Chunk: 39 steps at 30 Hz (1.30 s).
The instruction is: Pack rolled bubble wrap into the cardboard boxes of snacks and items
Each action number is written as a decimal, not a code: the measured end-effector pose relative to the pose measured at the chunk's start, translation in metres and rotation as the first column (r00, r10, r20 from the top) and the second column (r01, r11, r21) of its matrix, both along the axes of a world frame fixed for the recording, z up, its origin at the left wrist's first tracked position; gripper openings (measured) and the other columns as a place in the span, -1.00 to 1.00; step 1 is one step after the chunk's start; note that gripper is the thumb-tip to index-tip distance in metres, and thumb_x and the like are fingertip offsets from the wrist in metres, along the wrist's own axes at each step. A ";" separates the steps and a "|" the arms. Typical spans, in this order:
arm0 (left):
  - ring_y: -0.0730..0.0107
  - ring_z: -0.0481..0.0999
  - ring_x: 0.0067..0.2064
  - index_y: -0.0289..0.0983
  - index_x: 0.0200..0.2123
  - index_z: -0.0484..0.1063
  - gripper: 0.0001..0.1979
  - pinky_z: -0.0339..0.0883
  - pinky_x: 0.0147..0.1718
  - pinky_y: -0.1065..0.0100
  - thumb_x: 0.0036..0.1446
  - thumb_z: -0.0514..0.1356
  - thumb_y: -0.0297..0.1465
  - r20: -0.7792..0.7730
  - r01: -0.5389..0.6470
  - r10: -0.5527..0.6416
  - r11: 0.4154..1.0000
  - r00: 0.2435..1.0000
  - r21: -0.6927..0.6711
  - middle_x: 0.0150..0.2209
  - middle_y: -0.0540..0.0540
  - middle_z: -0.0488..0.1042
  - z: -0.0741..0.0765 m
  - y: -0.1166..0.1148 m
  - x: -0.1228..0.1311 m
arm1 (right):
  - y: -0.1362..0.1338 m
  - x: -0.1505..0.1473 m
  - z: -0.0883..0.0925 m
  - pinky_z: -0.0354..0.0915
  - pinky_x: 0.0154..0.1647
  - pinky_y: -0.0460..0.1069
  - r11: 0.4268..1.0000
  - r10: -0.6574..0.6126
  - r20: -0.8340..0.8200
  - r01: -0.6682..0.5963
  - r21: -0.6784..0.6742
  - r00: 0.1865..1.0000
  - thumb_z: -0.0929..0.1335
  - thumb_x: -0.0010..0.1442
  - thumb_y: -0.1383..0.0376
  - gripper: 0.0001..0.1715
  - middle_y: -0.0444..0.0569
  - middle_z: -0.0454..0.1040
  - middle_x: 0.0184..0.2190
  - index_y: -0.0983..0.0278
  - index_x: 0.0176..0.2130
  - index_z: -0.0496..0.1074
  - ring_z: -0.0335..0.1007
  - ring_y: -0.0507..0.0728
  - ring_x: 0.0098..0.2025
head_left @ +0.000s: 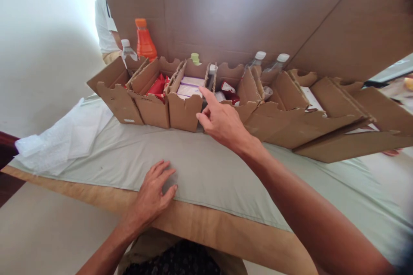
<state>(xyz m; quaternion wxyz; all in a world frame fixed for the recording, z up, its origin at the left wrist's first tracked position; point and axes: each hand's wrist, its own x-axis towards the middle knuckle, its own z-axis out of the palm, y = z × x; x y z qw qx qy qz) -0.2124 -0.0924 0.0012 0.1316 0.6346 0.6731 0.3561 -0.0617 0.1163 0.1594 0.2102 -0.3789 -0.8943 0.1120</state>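
At the table's (226, 228) near edge, the left hand (158, 189) rests on the cloth (209, 167), fingers loosely spread, holding nothing. Farther in, the right hand (222, 120) points, index finger out, thumb apart, the others curled, with nothing visibly gripped. Its fingertip is at the white packs (191, 81); contact cannot be told. They lie inside a cardboard box (183, 114), third from the left in a row toward the table's far edge. Red packets (157, 86) sit in the box beside it. The row looks set up and stocked; lifting out any pack appears not yet done. Behind stands an orange bottle (146, 43).
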 end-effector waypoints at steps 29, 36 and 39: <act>-0.05 0.41 0.31 -0.18 0.34 0.23 -0.36 0.31 0.29 -0.10 0.21 0.25 -0.29 0.457 -0.183 0.171 0.983 0.873 -0.018 0.32 -0.28 0.35 -0.001 -0.020 0.024 | -0.108 0.254 -0.046 0.58 -0.12 0.13 0.938 -0.320 -0.278 0.262 -0.227 0.906 0.38 0.28 -0.07 -0.29 0.13 0.61 0.08 0.10 0.31 0.32 0.63 0.30 -0.01; 0.01 0.55 0.10 -0.22 0.11 0.38 -0.56 0.50 0.02 0.10 0.20 0.23 -0.23 0.561 0.000 0.063 0.994 0.825 -0.112 0.05 -0.23 0.54 0.011 -0.010 0.046 | -0.131 0.222 -0.106 0.34 -0.61 0.05 0.919 -0.328 -0.142 0.280 -0.279 0.934 0.40 0.19 -0.19 -0.48 -0.05 0.51 -0.54 0.19 -0.39 0.47 0.37 0.16 -0.59; 0.04 0.55 0.06 -0.24 0.08 0.38 -0.59 0.47 0.03 0.10 0.22 0.24 -0.23 0.557 0.015 0.034 0.996 0.830 -0.083 0.01 -0.22 0.55 0.014 0.012 0.052 | -0.114 0.203 -0.106 0.29 -0.56 0.05 0.920 -0.337 -0.159 0.288 -0.266 0.928 0.38 0.20 -0.20 -0.44 -0.07 0.43 -0.62 0.20 -0.46 0.43 0.31 0.14 -0.61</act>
